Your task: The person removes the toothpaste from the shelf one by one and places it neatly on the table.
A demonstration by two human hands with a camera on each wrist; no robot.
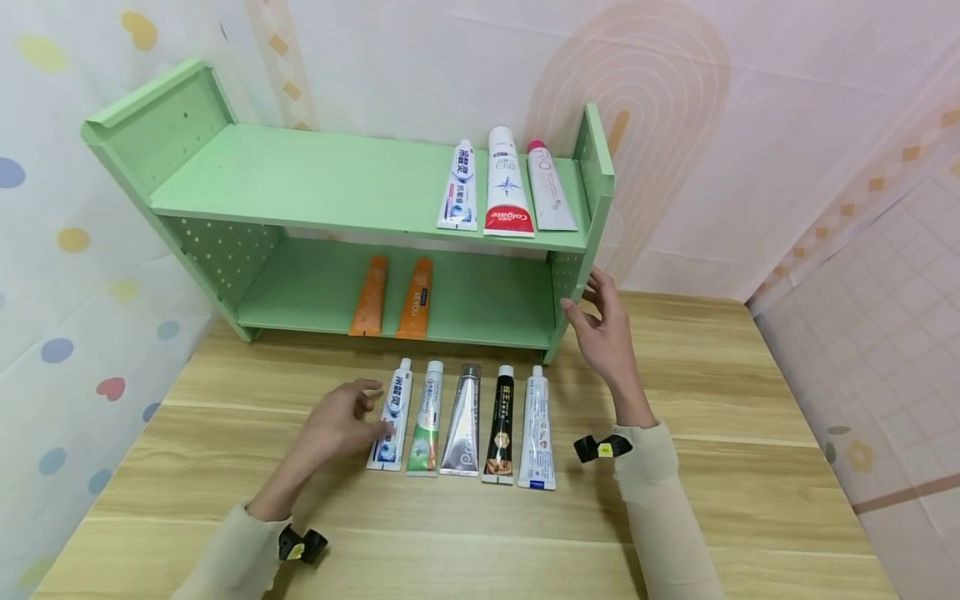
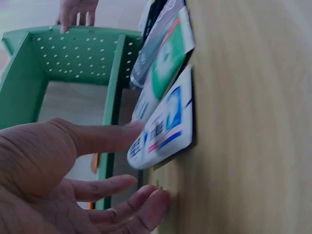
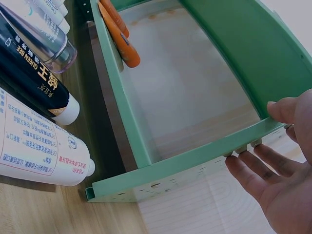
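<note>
On the table, a white-and-blue toothpaste tube (image 1: 391, 421) lies at the left end of a row. My left hand (image 1: 341, 423) is beside it, thumb over the tube's lower part and the other fingers spread loosely along its left side. In the left wrist view, the thumb overlaps that tube (image 2: 168, 126) and the fingers extend past it. My right hand (image 1: 606, 333) grips the right side panel of a green two-tier shelf (image 1: 300, 175). The right wrist view shows the thumb inside the panel (image 3: 195, 152) and fingers along its outer face.
Beside that tube lie a green-and-white tube (image 1: 426, 425), a silver tube (image 1: 462, 425), a black tube (image 1: 499, 433) and a white tube (image 1: 537, 433). Three tubes, including a Colgate tube (image 1: 508, 187), lie on the upper tier. Two orange tubes (image 1: 415, 300) lie on the lower one.
</note>
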